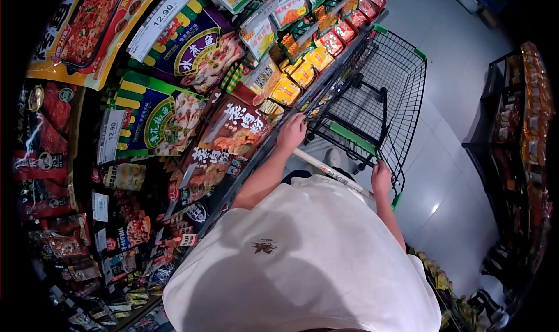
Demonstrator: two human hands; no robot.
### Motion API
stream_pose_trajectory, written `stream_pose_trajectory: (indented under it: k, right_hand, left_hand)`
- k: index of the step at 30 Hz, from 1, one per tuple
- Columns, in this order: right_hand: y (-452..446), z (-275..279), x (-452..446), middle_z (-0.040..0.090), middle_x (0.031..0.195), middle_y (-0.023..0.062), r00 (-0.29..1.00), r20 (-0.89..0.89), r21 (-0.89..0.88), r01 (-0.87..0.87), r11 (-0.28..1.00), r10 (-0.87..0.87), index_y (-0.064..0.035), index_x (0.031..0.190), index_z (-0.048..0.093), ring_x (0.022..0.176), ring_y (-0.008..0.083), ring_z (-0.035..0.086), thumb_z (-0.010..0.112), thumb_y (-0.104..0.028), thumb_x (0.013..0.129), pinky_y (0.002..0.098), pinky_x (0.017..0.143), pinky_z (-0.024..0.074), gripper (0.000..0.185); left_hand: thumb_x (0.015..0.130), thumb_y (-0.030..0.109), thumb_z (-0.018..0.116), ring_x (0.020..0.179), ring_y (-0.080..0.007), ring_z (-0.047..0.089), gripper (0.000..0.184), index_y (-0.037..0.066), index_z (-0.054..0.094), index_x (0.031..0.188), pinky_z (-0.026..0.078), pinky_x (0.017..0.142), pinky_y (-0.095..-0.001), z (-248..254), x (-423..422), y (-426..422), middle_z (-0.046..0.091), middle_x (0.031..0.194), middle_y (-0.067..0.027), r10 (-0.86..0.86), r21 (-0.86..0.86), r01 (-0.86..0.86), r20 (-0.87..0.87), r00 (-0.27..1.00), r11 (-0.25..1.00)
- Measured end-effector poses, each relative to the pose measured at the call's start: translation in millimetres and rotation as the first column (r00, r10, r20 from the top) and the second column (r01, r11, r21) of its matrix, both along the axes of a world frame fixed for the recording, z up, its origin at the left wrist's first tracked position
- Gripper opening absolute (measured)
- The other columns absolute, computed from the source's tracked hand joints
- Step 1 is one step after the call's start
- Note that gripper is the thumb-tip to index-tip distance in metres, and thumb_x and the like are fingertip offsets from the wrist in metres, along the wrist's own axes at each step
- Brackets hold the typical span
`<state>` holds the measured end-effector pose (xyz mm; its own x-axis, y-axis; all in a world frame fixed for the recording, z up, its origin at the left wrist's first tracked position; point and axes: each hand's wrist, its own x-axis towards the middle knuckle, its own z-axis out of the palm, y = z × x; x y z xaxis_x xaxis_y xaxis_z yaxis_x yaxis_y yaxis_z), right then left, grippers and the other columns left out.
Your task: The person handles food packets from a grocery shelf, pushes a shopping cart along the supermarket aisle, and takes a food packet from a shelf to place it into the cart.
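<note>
A black wire shopping cart with green trim stands in front of me, and I see no goods in its basket. Its pale handle bar crosses close to my body. My left hand is closed on the cart's left side near the bar's end, beside the shelf edge; its fingertips are partly hidden. On the other side, my right hand is closed around the cart's frame near the bar's right end.
Shelves of packaged food line my left, with a green-blue packet, brown packets, yellow packets and price tags. Another stocked rack stands at right. Tiled floor lies between. A low display sits at lower right.
</note>
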<state>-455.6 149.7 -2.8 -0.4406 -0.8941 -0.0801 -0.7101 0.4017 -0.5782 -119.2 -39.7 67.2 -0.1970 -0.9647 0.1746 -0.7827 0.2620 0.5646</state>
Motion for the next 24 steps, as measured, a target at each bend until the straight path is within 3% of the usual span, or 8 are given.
stream_pose_trajectory:
  k: [4,9,14,16,17,20,21,24]
  right_hand:
    - [-14.4,8.1,-16.1,0.074,0.095,0.0244,0.989,0.115,0.142,0.072,0.987,-0.089,-0.0056,0.122,0.070,0.089,0.0432,0.071,0.058,-0.017,0.097,0.0520,0.082,0.0557,0.030]
    - [-20.6,2.6,-28.1,0.074,0.090,0.0229,0.991,0.128,0.110,0.023,0.994,-0.037,-0.0072,0.124,0.070,0.085,0.0420,0.072,0.058,-0.017,0.095,0.0507,0.079,0.0557,0.033]
    - [-21.4,-7.9,-33.7,0.074,0.085,0.0213,0.982,0.165,0.144,0.070,0.987,-0.094,-0.0089,0.122,0.072,0.084,0.0389,0.072,0.059,-0.016,0.093,0.0490,0.078,0.0555,0.033]
    - [-26.2,-0.9,-30.1,0.074,0.085,0.0213,0.980,0.146,0.158,0.115,0.981,-0.138,-0.0091,0.121,0.072,0.083,0.0389,0.072,0.059,-0.016,0.093,0.0488,0.076,0.0557,0.032]
    - [-26.5,1.1,-26.0,0.074,0.085,0.0197,0.972,0.140,0.200,0.157,0.967,-0.187,-0.0082,0.120,0.073,0.086,0.0380,0.072,0.058,-0.016,0.093,0.0494,0.089,0.0538,0.032]
    - [-22.7,-16.7,-20.5,0.076,0.093,0.0179,0.994,0.005,0.135,0.112,0.984,-0.114,-0.0077,0.119,0.073,0.096,0.0363,0.071,0.057,-0.016,0.094,0.0536,0.110,0.0424,0.031]
    - [-23.7,-13.4,-13.8,0.076,0.102,0.0159,0.993,-0.026,0.162,0.121,0.979,-0.118,-0.0077,0.120,0.073,0.106,0.0343,0.069,0.056,-0.016,0.096,0.0629,0.121,0.0235,0.031]
    - [-29.7,0.7,-0.8,0.074,0.108,0.0148,0.989,-0.068,0.122,0.141,0.982,-0.133,-0.0085,0.123,0.072,0.109,0.0335,0.068,0.056,-0.016,0.098,0.0694,0.121,0.0193,0.031]
  left_hand:
    - [0.096,0.015,0.061,0.106,-0.0379,0.068,0.028,0.009,0.069,0.122,0.057,0.089,-0.0470,8.7,-14.1,-4.6,0.070,0.127,-0.0111,0.148,0.136,-0.148,0.006,0.989,0.980]
    - [0.096,0.018,0.061,0.105,-0.0387,0.069,0.029,0.012,0.070,0.123,0.057,0.088,-0.0482,2.7,-19.1,-5.9,0.071,0.125,-0.0105,0.201,0.127,-0.201,0.012,0.979,0.971]
    - [0.096,0.020,0.062,0.103,-0.0375,0.070,0.030,0.014,0.070,0.124,0.057,0.086,-0.0474,1.1,-19.2,-10.6,0.071,0.124,-0.0105,0.218,0.147,-0.215,-0.002,0.976,0.965]
    - [0.096,0.020,0.062,0.103,-0.0357,0.071,0.030,0.013,0.070,0.125,0.057,0.086,-0.0452,5.3,-20.0,-14.5,0.073,0.120,-0.0109,0.262,0.200,-0.240,-0.094,0.960,0.950]
    - [0.096,0.021,0.062,0.103,-0.0355,0.071,0.030,0.012,0.070,0.124,0.057,0.086,-0.0448,2.6,-19.0,-16.1,0.074,0.118,-0.0111,0.279,0.207,-0.251,-0.123,0.952,0.946]
    - [0.097,0.019,0.062,0.102,-0.0345,0.072,0.031,0.009,0.069,0.125,0.057,0.087,-0.0421,-14.7,-11.3,-18.8,0.076,0.113,-0.0143,0.309,0.237,-0.258,-0.212,0.927,0.937]
    - [0.097,0.018,0.062,0.102,-0.0344,0.072,0.030,0.009,0.069,0.125,0.057,0.087,-0.0416,-19.4,-8.9,-19.8,0.076,0.113,-0.0152,0.315,0.247,-0.253,-0.256,0.914,0.935]
    - [0.098,0.014,0.064,0.104,-0.0302,0.073,0.031,0.006,0.067,0.128,0.056,0.090,-0.0372,-36.9,1.4,-31.0,0.076,0.115,-0.0160,0.330,0.263,-0.239,-0.390,0.860,0.935]
